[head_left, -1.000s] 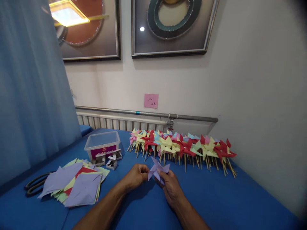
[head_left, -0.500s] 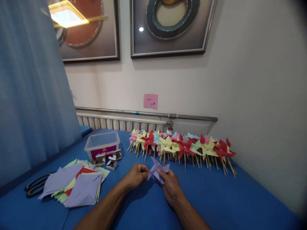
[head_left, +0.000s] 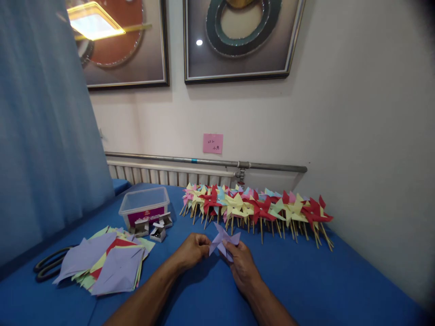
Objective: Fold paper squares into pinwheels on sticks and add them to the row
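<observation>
Both hands pinch purple pinwheel [head_left: 222, 238]; pink wall note [head_left: 213, 143] illegible.

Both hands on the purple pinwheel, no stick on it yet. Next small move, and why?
Probably pin the centre: the left hand and right hand pinch the folded purple pinwheel above the blue table, and it lacks a stick, unlike the finished pinwheels. Small open boxes sit near the left hand.
</observation>
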{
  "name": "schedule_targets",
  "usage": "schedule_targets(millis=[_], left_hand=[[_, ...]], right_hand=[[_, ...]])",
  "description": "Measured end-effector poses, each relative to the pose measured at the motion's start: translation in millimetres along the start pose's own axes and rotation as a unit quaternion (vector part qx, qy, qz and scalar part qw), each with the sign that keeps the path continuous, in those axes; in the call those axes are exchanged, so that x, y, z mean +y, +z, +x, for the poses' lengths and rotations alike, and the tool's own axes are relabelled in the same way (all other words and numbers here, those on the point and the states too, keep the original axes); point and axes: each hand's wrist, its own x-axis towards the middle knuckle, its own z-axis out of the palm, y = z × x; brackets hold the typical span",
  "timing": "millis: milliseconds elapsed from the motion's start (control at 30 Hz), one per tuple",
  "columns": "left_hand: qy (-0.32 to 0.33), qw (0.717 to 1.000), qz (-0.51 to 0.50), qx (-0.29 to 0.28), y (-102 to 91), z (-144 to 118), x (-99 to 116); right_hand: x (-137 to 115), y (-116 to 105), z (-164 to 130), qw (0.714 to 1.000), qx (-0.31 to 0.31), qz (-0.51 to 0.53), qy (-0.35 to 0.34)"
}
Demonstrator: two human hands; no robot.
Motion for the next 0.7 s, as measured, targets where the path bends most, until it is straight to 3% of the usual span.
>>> schedule_targets(millis=[333, 700], left_hand=[[0.007, 1.0, -0.008, -0.002, 2.9, 4.7, -12.3], [-0.005, 1.0, -0.03, -0.006, 11.5, 0.4, -4.9]], right_hand=[[4.0, -4.3, 4.3, 1.0, -0.003, -0.007, -0.011], [5.0, -5.3, 6.2, 1.0, 0.024, -0.01, -0.014]])
